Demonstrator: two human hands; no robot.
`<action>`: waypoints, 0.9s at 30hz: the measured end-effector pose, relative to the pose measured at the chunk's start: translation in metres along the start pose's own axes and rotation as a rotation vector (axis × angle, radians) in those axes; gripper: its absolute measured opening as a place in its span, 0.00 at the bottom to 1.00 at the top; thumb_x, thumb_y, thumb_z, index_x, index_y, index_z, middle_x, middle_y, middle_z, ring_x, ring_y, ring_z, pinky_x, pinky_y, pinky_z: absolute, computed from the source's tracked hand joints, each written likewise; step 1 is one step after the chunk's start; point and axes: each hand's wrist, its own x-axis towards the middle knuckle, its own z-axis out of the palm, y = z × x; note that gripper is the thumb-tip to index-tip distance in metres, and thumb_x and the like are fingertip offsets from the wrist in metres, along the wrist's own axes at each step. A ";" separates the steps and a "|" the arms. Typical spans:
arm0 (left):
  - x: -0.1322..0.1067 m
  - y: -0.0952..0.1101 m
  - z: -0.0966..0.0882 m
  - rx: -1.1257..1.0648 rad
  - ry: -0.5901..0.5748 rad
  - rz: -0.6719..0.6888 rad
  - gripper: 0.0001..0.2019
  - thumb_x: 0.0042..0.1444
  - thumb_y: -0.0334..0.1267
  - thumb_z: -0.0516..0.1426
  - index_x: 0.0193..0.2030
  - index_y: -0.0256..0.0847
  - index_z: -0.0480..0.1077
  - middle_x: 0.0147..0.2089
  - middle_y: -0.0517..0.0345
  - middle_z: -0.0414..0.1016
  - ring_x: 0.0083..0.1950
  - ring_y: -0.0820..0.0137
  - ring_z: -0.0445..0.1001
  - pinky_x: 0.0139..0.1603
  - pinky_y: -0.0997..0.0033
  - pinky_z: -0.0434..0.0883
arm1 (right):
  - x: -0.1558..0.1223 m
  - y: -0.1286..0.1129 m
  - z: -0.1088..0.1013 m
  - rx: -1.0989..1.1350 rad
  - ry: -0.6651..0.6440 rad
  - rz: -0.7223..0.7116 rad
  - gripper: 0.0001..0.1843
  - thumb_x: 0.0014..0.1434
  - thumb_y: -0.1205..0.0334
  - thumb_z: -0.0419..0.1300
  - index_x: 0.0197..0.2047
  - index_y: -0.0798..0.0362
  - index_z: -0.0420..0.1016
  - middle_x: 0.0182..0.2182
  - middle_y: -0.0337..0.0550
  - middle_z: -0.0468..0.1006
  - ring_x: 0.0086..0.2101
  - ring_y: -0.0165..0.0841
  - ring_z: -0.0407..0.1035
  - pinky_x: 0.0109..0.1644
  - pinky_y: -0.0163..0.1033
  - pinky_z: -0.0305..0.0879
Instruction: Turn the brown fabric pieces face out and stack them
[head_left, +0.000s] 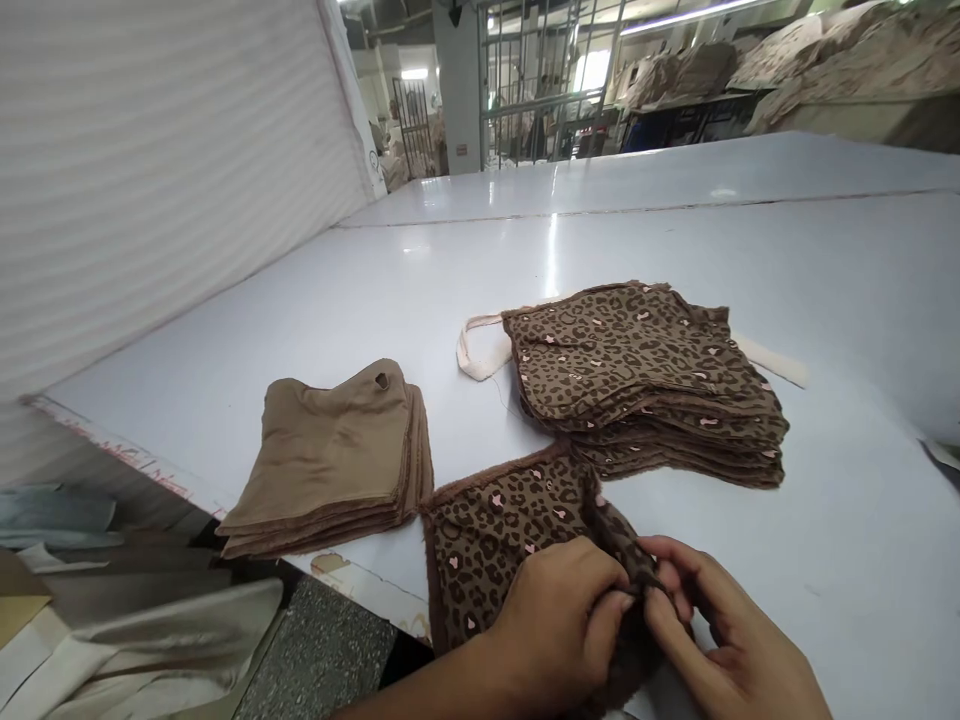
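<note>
A small stack of leopard-print fabric pieces (495,535) lies at the near edge of the white table (675,230). My left hand (559,625) rests on it, fingers pinched on the right corner of the top piece. My right hand (724,640) pinches that same corner from the other side, fingertips meeting the left hand's. Behind them sits a taller stack of leopard-print pieces (645,385). To the left lies a stack of plain tan pieces (334,460).
A cream strip of cloth (480,350) loops out from under the tall leopard stack. A large white ribbed roll (150,170) leans along the table's left side. Grey and cream scraps (112,620) lie below the table edge. Metal racks and fabric piles stand far back.
</note>
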 end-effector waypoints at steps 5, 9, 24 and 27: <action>-0.005 -0.003 0.004 0.058 0.041 0.165 0.10 0.59 0.30 0.46 0.31 0.38 0.65 0.33 0.52 0.71 0.35 0.69 0.69 0.37 0.72 0.67 | 0.012 0.005 0.000 0.222 -0.116 0.014 0.17 0.50 0.50 0.59 0.41 0.49 0.76 0.40 0.44 0.76 0.45 0.41 0.70 0.48 0.40 0.68; -0.008 -0.004 0.005 0.099 0.097 0.134 0.08 0.59 0.31 0.47 0.30 0.39 0.64 0.31 0.53 0.70 0.33 0.69 0.68 0.34 0.72 0.66 | 0.009 0.000 0.004 0.272 -0.157 0.079 0.13 0.56 0.48 0.53 0.35 0.49 0.69 0.25 0.38 0.74 0.28 0.36 0.71 0.32 0.38 0.70; -0.003 0.001 -0.008 -0.232 0.075 -0.299 0.08 0.58 0.43 0.52 0.35 0.40 0.63 0.31 0.60 0.66 0.30 0.73 0.64 0.32 0.74 0.61 | 0.001 -0.005 0.020 0.496 -0.087 0.122 0.20 0.57 0.47 0.56 0.46 0.51 0.70 0.46 0.45 0.76 0.46 0.38 0.70 0.48 0.34 0.67; 0.001 0.000 -0.016 -0.282 -0.028 -0.320 0.10 0.58 0.43 0.53 0.32 0.40 0.62 0.31 0.62 0.64 0.32 0.73 0.62 0.32 0.75 0.60 | -0.008 -0.014 0.022 0.670 -0.093 0.257 0.23 0.56 0.47 0.58 0.51 0.49 0.66 0.49 0.44 0.75 0.48 0.39 0.69 0.47 0.33 0.68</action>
